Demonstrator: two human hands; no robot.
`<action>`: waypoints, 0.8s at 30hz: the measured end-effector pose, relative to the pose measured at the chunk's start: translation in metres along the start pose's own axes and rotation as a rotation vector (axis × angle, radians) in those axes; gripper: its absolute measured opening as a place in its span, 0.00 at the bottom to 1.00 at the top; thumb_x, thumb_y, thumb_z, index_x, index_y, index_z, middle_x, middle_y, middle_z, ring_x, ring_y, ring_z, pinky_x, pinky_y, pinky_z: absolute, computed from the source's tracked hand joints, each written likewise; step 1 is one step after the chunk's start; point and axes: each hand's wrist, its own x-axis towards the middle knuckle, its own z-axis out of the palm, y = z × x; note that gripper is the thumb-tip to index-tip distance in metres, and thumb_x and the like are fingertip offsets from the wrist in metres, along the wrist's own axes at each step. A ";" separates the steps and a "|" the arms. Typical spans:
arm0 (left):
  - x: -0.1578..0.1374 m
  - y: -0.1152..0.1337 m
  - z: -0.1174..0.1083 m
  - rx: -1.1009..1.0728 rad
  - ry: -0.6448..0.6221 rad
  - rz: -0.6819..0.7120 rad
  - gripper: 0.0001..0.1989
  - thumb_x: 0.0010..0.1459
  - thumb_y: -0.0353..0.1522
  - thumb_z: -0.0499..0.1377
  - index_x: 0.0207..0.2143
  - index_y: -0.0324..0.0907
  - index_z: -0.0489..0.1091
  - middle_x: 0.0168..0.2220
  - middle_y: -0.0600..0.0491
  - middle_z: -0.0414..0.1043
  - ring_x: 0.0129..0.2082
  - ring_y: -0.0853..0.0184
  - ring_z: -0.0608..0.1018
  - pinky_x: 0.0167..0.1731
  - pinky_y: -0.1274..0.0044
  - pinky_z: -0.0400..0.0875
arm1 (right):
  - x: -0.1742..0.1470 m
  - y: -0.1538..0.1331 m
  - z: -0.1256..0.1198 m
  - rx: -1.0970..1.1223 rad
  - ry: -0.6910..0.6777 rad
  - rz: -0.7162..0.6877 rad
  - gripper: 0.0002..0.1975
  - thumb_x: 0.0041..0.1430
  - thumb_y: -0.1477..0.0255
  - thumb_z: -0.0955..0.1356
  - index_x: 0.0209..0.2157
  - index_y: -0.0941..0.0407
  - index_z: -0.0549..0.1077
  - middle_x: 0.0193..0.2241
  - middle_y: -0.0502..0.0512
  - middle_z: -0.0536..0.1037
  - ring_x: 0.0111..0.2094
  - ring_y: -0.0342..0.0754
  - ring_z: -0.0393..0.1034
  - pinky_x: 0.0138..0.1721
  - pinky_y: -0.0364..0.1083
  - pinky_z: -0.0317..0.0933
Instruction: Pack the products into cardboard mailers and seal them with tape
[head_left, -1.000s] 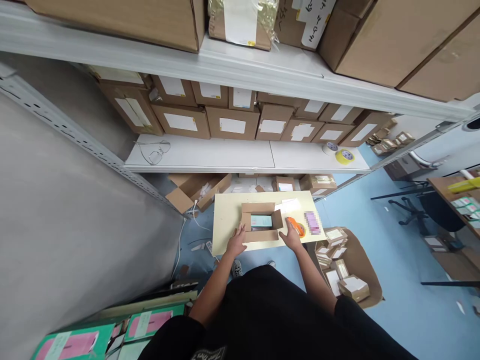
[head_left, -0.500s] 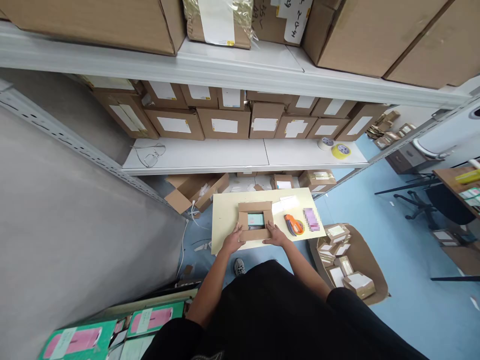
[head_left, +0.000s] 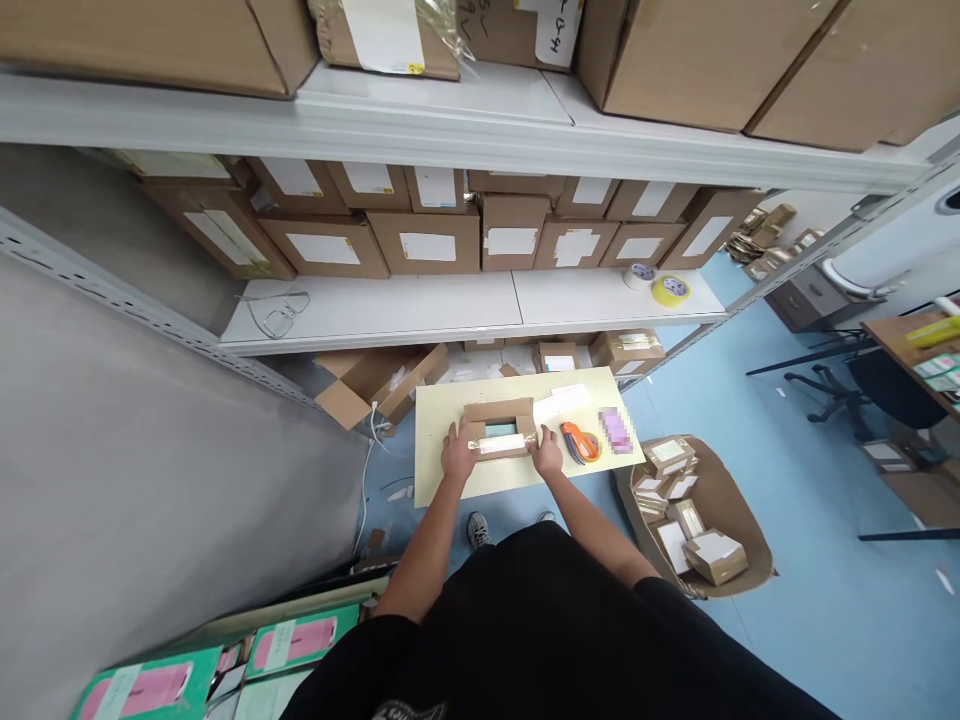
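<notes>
- Sitting between the two hands, one small carton (head_left: 499, 409) rests on the pale tabletop (head_left: 436, 405), its top partly open and its near flap bearing one white label under clear tape.
- Inside the carton, one mint-green item (head_left: 501, 430) shows through the gap; the flaps hide the rest, so its full shape cannot be made out.
- The left hand (head_left: 457, 452) lies against the carton's left end, the right hand (head_left: 547, 453) at its right end; whether the fingers pinch the cardboard or merely press it, I cannot tell.
- Just right of the grip lies one orange tape dispenser (head_left: 576, 443), partly covering one roll of tape (head_left: 593, 448).
- Farther right, one purple item (head_left: 616, 430) is pixelated beyond reading.
- Past the right hand, white papers (head_left: 562, 401) overlap; their number is unclear.
- Well right of the grip, one large bin (head_left: 742, 515) holds at least six parcels (head_left: 716, 556), some overlapped.
- Below the grip, two shoes (head_left: 478, 529) show, the right one mostly hidden by the black shirt (head_left: 525, 630).
- Beyond the grip, a white shelf (head_left: 420, 305) carries two tape rolls (head_left: 670, 291), one pair of eyeglasses (head_left: 277, 321) and a front row of seven boxes (head_left: 424, 225), their print illegible.
</notes>
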 end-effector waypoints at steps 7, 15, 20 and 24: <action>0.039 0.020 -0.028 0.021 -0.063 0.190 0.51 0.56 0.30 0.63 0.77 0.43 0.43 0.77 0.43 0.45 0.75 0.45 0.49 0.70 0.59 0.55 | 0.008 0.002 -0.007 -0.001 -0.018 0.041 0.42 0.64 0.61 0.70 0.74 0.54 0.52 0.72 0.71 0.56 0.63 0.65 0.67 0.55 0.53 0.66; -0.003 0.018 0.000 0.122 -0.128 0.200 0.30 0.64 0.34 0.56 0.68 0.42 0.65 0.68 0.39 0.63 0.68 0.45 0.62 0.66 0.59 0.63 | 0.006 0.002 -0.001 -0.021 0.006 0.021 0.42 0.66 0.60 0.68 0.76 0.53 0.49 0.75 0.70 0.47 0.68 0.67 0.59 0.59 0.58 0.64; -0.012 0.013 0.020 0.182 -0.259 0.142 0.40 0.62 0.40 0.57 0.74 0.39 0.52 0.76 0.38 0.46 0.75 0.38 0.47 0.65 0.53 0.61 | 0.002 0.004 0.003 -0.068 -0.020 -0.119 0.34 0.71 0.61 0.64 0.74 0.51 0.54 0.75 0.64 0.52 0.69 0.63 0.56 0.64 0.57 0.58; 0.005 0.009 0.019 0.230 -0.414 0.087 0.47 0.58 0.43 0.60 0.75 0.39 0.48 0.78 0.40 0.37 0.76 0.38 0.46 0.63 0.54 0.65 | 0.002 0.017 -0.004 -0.072 -0.012 -0.172 0.36 0.71 0.58 0.63 0.75 0.52 0.51 0.76 0.62 0.50 0.72 0.64 0.51 0.67 0.58 0.55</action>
